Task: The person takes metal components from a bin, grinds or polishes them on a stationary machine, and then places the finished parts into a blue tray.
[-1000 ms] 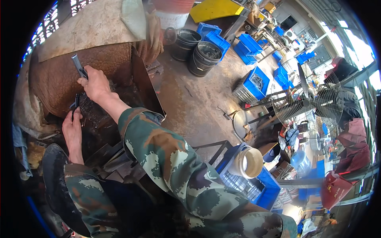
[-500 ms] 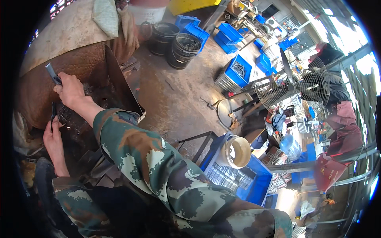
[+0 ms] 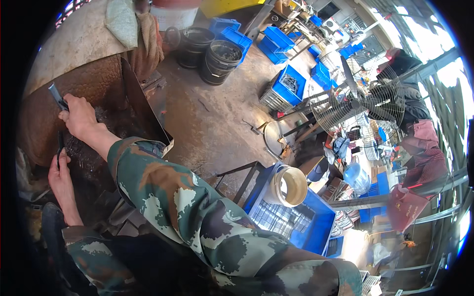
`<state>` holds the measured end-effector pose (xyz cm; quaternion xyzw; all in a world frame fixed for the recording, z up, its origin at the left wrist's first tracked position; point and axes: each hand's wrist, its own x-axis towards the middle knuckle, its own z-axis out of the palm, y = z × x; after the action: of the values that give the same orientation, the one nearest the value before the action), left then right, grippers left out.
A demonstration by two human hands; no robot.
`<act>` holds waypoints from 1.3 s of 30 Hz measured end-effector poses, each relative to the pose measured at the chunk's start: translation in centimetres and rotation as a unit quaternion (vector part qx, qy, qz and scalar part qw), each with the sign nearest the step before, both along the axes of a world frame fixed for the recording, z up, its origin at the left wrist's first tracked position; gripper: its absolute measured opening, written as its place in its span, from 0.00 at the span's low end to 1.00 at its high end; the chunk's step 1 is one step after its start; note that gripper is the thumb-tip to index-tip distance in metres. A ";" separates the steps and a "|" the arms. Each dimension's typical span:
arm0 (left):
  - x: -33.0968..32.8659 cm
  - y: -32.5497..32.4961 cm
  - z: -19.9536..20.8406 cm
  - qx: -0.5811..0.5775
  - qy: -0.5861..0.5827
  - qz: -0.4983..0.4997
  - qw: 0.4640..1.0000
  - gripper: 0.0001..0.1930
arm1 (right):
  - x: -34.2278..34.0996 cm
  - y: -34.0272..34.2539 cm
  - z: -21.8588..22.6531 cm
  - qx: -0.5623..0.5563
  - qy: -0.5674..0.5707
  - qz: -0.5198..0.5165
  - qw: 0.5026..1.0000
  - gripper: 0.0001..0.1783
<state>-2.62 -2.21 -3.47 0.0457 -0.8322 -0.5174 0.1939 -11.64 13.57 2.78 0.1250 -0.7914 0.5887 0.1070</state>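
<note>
My right hand (image 3: 80, 117) is closed around a flat metal bar (image 3: 55, 92), whose shiny grey end sticks out above the fingers. Lower down, my left hand (image 3: 60, 175) pinches a thin dark strip (image 3: 60, 143) that points upward; its exact kind is too small to make out. Both hands are inside a brown, stained metal enclosure (image 3: 74, 89), over a dark, wet-looking hollow (image 3: 89, 153). The two held pieces appear apart from each other. Camouflage sleeves cover my arms.
A sheet-metal edge (image 3: 148, 111) flanks my right forearm. Beyond stand black buckets (image 3: 217, 64) and blue crates (image 3: 289, 85). To the right are a large caged fan (image 3: 356, 103) and a blue bin (image 3: 316, 229) with metal parts and a cream bucket (image 3: 291, 186). A cloth (image 3: 74, 44) drapes over the enclosure.
The whole view has shifted slightly, so most things sit a little further left. Both hands keep their holds on the bar and the dark strip.
</note>
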 end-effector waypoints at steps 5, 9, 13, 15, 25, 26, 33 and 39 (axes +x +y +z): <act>0.2 0.1 0.1 -0.008 -0.024 -0.004 1.000 0.15 | 0.0 0.0 -0.3 -0.002 0.004 -0.005 1.000 0.18; 0.1 0.7 0.4 -0.009 -0.001 0.002 1.000 0.16 | -0.2 0.0 -0.3 -0.002 0.004 -0.007 1.000 0.18; 0.3 0.6 0.6 -0.009 -0.007 0.005 1.000 0.16 | 0.0 -0.2 -0.2 -0.007 -0.002 -0.002 1.000 0.19; 0.1 0.4 0.2 -0.005 -0.018 -0.002 1.000 0.16 | 0.0 -0.1 -0.2 -0.007 -0.002 -0.005 1.000 0.19; -0.1 0.6 0.0 -0.006 -0.019 -0.004 1.000 0.17 | 0.1 -0.1 0.1 -0.003 -0.006 -0.003 1.000 0.19; -0.3 0.2 -0.3 -0.010 -0.023 -0.009 1.000 0.17 | 0.2 -0.1 0.1 -0.002 -0.004 -0.003 1.000 0.18; -0.4 0.2 -0.4 -0.027 -0.028 -0.016 0.999 0.17 | 0.0 -0.2 -0.2 -0.009 -0.002 -0.007 1.000 0.18; -0.3 0.2 0.0 -0.014 -0.041 -0.023 0.999 0.17 | 0.0 -0.1 0.2 -0.008 -0.010 -0.003 1.000 0.18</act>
<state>-2.92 -2.03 -3.43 0.0454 -0.8477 -0.5073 0.1484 -11.68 13.43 2.94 0.1153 -0.7881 0.5961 0.1018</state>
